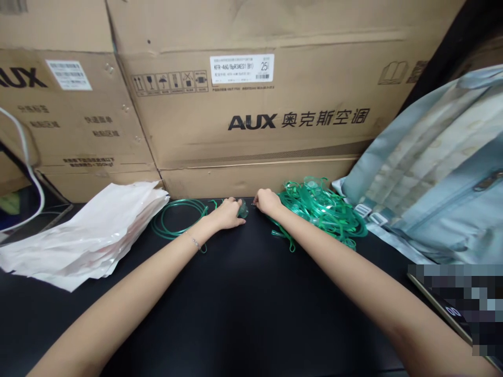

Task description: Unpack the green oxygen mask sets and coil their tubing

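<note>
My left hand (229,213) is closed over a small green see-through plastic piece (244,210), which looks like part of an oxygen mask. Its thumb points to the right, and the fingers hide most of the piece. Beside that wrist lies a loose coil of green clear tubing (160,226), partly behind the hand. Just to the right, my right hand (268,201) has its fingertips pinched together; whatever they grip is too small to make out. Behind the right wrist is a tangled heap of green masks and tubing (326,209).
White flat bags (90,230) are stacked at the left on the black table (243,314). Large cardboard boxes (251,146) stand along the back. A light blue backpack (444,173) is at the right, with a phone (444,303) near the right edge. A white cable (29,157) hangs far left.
</note>
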Available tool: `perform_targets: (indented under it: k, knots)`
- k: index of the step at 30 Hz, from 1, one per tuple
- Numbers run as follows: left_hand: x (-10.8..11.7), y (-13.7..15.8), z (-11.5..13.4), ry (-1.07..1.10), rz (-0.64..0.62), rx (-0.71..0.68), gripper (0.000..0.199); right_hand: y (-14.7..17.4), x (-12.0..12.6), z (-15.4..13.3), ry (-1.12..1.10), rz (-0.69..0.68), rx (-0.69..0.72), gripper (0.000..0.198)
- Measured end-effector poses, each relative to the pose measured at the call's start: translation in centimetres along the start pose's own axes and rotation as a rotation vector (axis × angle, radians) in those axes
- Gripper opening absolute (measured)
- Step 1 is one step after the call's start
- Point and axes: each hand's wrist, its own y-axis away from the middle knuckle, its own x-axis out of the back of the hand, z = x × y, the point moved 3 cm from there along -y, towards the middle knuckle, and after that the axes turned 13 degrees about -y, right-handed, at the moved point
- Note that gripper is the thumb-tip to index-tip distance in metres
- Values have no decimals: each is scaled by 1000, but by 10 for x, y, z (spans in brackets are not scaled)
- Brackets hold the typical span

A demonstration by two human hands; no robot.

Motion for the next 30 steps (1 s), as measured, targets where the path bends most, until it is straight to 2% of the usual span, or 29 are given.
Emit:
perform_targets:
  k: [6,13,20,26,30]
  knots:
    - [3,-2,-9,-89,-27,24,31,-6,0,2,55,-3,-48,26]
    - [4,-3,-10,-130,-19,97,30,-8,2,7,98,7,-85,27]
    - [8,4,-1,-168,10,153,33,-7,7,10,98,11,-100,27]
    - [12,6,2,-203,18,155,34,-4,11,7,60,30,-79,26]
    - [25,12,8,-232,53,124,32,10,30,-7,30,53,-13,23]
